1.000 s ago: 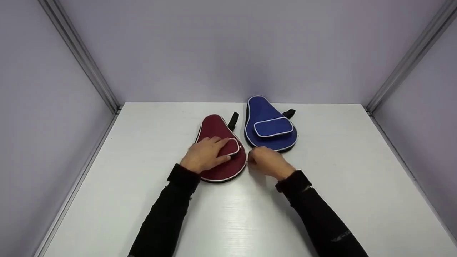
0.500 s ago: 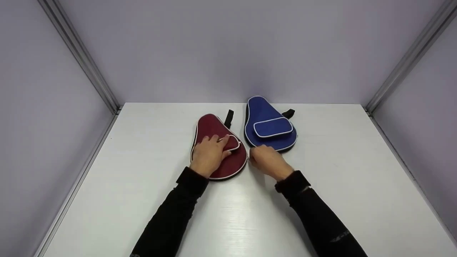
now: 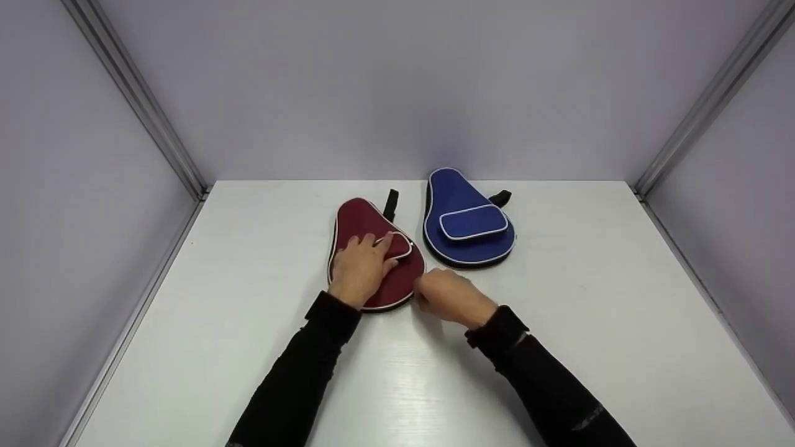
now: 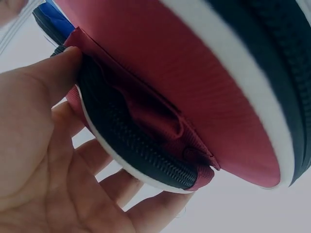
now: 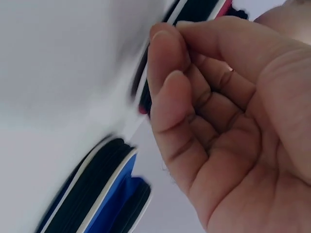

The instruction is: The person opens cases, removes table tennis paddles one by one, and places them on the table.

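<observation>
A dark red table tennis bat case (image 3: 357,217) with white piping lies flat on the white table. My left hand (image 3: 360,270) lies across its front pocket (image 3: 400,246). In the left wrist view the thumb rests at the pocket's gaping zip edge (image 4: 131,133), with the fingers over the pocket's other side. At the case's lower right rim, my right hand (image 3: 452,297) has thumb and forefinger pinched together. In the right wrist view these fingertips (image 5: 177,90) overlap the case's zipped side; the zip pull is hidden between them.
A blue table tennis bat case (image 3: 453,192) lies close behind on the right, its pocket facing up and a black strap (image 3: 500,198) sticking out. Pale walls (image 3: 397,93) enclose the back and both sides of the table (image 3: 590,310).
My right hand has moved down and left along the red case's rim. The red case has shifted a little left and turned slightly, with my left hand staying on its pocket.
</observation>
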Action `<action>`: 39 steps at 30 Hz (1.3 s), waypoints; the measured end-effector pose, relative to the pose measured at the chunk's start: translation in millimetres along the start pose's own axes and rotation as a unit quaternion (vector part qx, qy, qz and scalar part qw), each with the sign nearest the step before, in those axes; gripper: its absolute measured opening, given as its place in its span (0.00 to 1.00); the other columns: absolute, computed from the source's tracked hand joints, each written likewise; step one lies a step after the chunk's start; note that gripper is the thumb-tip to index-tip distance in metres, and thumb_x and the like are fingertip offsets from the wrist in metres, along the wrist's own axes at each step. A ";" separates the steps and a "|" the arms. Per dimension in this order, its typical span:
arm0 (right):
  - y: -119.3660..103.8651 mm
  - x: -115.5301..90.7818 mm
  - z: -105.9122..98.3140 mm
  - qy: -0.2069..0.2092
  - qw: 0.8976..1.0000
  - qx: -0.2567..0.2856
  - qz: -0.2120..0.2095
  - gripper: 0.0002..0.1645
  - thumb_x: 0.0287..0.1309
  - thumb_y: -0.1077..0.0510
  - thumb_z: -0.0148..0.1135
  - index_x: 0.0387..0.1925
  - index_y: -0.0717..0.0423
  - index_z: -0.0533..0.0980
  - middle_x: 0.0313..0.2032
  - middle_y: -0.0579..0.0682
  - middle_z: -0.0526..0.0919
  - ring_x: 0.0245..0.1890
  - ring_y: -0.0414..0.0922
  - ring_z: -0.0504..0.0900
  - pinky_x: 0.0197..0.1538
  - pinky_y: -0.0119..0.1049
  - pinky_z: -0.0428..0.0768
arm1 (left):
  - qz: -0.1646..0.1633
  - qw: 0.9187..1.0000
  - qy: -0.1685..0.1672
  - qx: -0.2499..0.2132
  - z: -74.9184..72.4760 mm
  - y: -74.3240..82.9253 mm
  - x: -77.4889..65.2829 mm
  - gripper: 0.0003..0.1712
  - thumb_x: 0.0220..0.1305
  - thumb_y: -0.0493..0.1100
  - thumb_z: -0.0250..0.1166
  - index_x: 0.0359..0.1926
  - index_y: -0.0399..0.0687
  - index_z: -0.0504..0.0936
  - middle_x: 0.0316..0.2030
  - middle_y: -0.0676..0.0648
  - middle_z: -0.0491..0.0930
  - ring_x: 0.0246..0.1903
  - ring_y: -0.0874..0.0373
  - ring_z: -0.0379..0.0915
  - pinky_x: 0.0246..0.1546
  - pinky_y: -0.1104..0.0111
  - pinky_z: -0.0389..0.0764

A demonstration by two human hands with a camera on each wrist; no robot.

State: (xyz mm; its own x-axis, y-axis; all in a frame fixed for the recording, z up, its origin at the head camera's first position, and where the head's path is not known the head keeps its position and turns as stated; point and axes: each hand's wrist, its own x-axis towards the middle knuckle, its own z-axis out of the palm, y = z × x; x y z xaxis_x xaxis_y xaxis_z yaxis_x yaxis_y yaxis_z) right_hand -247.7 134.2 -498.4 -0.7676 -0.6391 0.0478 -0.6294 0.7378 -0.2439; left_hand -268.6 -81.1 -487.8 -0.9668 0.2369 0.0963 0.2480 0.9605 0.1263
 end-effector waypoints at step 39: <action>84.2 11.0 30.1 0.105 0.980 -0.115 0.122 0.09 0.66 0.63 0.78 0.28 0.58 0.88 0.30 0.61 0.93 0.31 0.65 0.94 0.28 0.67 0.89 | 0.082 0.996 -0.023 -0.020 -24.5 1.3 -15.8 0.40 0.86 0.62 0.69 0.82 0.38 0.80 0.71 0.30 0.85 0.70 0.32 0.85 0.68 0.39 0.91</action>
State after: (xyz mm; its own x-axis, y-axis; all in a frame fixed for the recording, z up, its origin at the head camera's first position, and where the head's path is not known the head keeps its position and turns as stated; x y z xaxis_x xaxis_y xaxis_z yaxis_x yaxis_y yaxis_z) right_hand -305.6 182.7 -547.5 -0.8914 -0.3966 0.2195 -0.4159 0.9081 -0.0484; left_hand -251.5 -87.1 -465.0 -0.9150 0.3965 0.0744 0.4033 0.9023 0.1521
